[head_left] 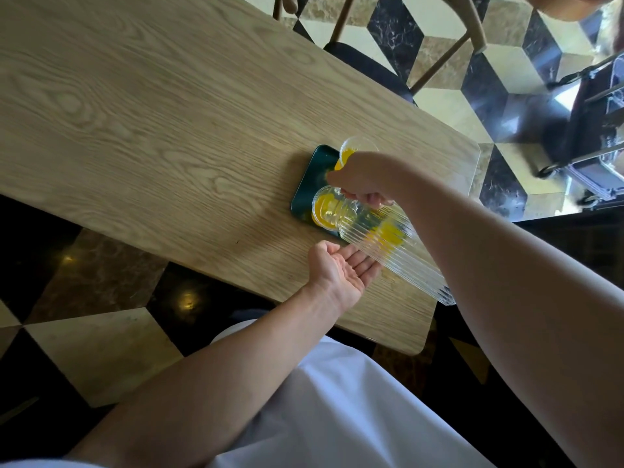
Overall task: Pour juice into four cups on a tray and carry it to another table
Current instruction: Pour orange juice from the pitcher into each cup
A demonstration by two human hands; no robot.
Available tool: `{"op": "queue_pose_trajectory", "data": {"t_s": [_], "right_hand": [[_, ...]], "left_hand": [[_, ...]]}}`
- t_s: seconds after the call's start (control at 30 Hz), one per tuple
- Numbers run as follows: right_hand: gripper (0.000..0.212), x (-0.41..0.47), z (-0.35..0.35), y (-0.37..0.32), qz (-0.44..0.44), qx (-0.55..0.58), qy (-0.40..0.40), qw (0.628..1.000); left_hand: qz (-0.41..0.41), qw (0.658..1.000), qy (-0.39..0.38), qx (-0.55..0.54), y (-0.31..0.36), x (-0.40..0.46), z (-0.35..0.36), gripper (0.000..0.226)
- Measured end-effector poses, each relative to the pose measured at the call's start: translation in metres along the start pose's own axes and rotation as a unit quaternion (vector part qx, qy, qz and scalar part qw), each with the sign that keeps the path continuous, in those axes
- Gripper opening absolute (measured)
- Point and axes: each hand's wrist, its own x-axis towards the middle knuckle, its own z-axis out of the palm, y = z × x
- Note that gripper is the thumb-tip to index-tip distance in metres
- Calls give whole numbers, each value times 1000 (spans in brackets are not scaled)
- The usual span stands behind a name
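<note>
A dark green tray (312, 170) lies on the wooden table (152, 113). On it stand clear cups with yellow juice: one at the far side (349, 152) and one nearer (322, 207); others are hidden behind the jug and hand. My right hand (363, 179) grips the neck of a ribbed glass jug (398, 251), tipped with its mouth over the near cup. A little juice shows inside the jug. My left hand (341, 268) is palm up with straight fingers, touching the underside of the jug's body.
Wooden chairs (364, 59) stand at the table's far side. A metal trolley (594, 130) stands on the chequered marble floor at the right. The table's near edge runs just behind my left wrist.
</note>
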Motion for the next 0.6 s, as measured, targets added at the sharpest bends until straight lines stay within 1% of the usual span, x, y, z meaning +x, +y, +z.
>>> {"op": "queue_pose_trajectory", "data": {"t_s": [0.2,0.33,0.5,0.6], "right_hand": [[51,7,-5,0,30,15,-24,999],[50,8,-1,-1,58,2,-41,998],[50,2,-15,-6,28,22,-33,999],[49,2,-10,-7,28,41,-32,998]], "left_hand": [[-7,1000,-6,0,-2,-2,1,49],[-10,1000,4,-2,-3,0,-1,49],[-6,999,-20,-27,-1,-1,3,56],[-7,1000,-17,-26,-3,0,3,54]]}}
